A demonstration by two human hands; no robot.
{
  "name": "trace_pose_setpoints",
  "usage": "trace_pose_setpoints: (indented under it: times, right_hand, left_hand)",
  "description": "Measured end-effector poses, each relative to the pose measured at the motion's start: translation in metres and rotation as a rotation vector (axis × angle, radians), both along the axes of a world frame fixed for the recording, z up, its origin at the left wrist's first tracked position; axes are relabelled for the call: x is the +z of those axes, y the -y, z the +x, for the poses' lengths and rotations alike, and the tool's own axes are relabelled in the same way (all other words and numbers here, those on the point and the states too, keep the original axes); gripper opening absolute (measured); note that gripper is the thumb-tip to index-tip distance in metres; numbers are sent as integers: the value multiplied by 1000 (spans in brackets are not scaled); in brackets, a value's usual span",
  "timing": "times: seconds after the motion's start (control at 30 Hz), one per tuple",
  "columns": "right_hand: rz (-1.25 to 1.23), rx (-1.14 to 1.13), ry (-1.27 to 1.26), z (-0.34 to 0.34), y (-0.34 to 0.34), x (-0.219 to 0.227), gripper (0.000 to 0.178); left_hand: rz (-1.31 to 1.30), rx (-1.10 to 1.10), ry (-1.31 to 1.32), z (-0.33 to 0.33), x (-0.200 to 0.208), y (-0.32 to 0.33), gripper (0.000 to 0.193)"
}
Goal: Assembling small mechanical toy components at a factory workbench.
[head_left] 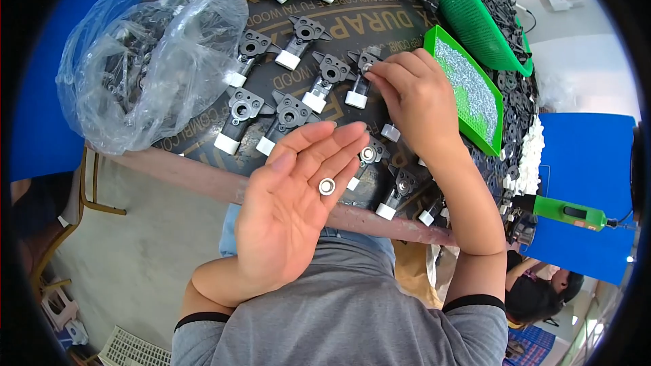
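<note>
- the left hand is turned palm up, with its fingers extended and the grasp released.
- one metal ring lies loose on it, near the base of the outer fingers.
- the right hand has thumb and forefinger close together, at a second ring; i cannot tell if they are gripping it or only touching it.
- this second ring is at the round hole of a black part, which lies on the dark surface with its white end toward the person.
- nearer to the person, between both forearms, another part has a shiny ring in its hole.
- to the left of the right hand, several similar parts show dark holes, for example the neighbour part.
- a clear bag with black pieces inside is at the left.
- just right of the right hand there is a green tray of small silvery pieces, and behind it a green basket.
- farther right are white pieces and a green screwdriver.
</note>
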State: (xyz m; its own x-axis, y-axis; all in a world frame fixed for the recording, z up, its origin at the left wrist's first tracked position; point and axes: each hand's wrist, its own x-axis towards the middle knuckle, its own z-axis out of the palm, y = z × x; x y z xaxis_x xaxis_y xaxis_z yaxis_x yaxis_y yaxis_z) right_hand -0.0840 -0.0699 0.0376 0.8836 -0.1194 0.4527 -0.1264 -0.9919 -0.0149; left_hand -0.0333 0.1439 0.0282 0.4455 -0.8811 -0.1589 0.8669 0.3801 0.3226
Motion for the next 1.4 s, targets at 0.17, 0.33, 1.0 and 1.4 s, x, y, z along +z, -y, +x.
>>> trace_pose_setpoints:
  times: [0.17, 0.33, 1.0, 1.4]
  right_hand:
    - [417, 29, 90, -12, -23, 31, 19]
    - [619, 335, -160, -13, -59, 48, 25]
    - [864, -102, 132, 2, -23, 20, 10]
    - [112, 235, 30, 23, -19, -14, 19]
  left_hand:
    - [-6, 56, -15, 5, 2, 5, 53]
    - [-76, 45, -5, 9, -3, 6, 60]
    - [821, 849, 1765, 157, 15, -27, 19]
    - [995, 203, 2004, 205, -4, -14, 22]
